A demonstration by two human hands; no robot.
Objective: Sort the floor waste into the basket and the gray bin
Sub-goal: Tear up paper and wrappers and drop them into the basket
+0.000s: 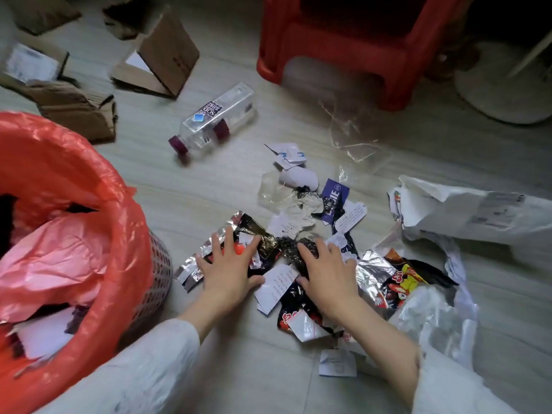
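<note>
Red-orange plastic film lines the one basket (155,273) at the near left, its pale lattice wall showing under the liner (74,162); crumpled pink plastic and white paper scraps lie inside. Far left on the floor (209,189) are several pieces of brown cardboard (161,58), torn and folded, some bearing white labels. Right of them lie two clear plastic bottles (218,115) side by side, squarish in section, each with a dark purple cap.

The left hand (227,273) rests flat on a crinkled silver foil wrapper (209,249) with black and red print, just right of the basket; its fingers (230,237) are spread apart and nearly straight, pressing the foil and gripping nothing. The right hand (325,273) lies just beside it on the middle of the waste heap (301,210), fingers slightly apart and gently bent over dark crumpled wrapper, touching it without a closed grip. Both wrists come out of pale, soft sleeves (149,372).

The heap between and beyond the hands holds white paper slips, one dark blue card tag (334,195), clear film and black-and-red snack wrappers. Far centre-right stands one glossy red plastic stool (328,40), a sheet of clear cellophane (352,135) in front of it. At the right lies one white plastic mailing bag (472,210), wrinkled, with a second torn translucent bag (439,318) nearer.
</note>
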